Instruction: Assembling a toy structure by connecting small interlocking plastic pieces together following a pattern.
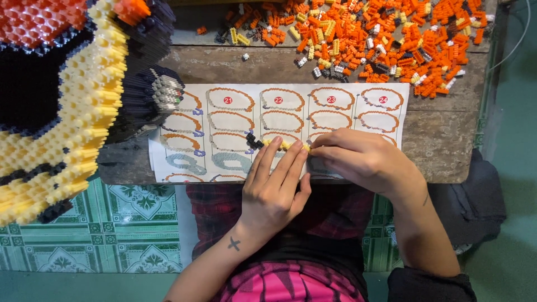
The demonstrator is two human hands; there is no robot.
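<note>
both hands pinch a short strip of tiny yellow and black plastic bricks (pixel 278 144), the left hand (pixel 275 187) flat-fingered along it, the right hand (pixel 358 156) closed on its end, over a white printed instruction sheet (pixel 235 120) on a worn wooden table (pixel 442 140); a loose heap of orange and yellow bricks (pixel 380 39) lies beyond, and a large brick-built model (pixel 61 100) crowds the left edge

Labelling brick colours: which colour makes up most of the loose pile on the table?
Orange. The loose brick pile at the table's far edge is mostly orange, with fewer yellow, white and dark pieces mixed in; the row of bricks under both hands is black and yellow.
</note>
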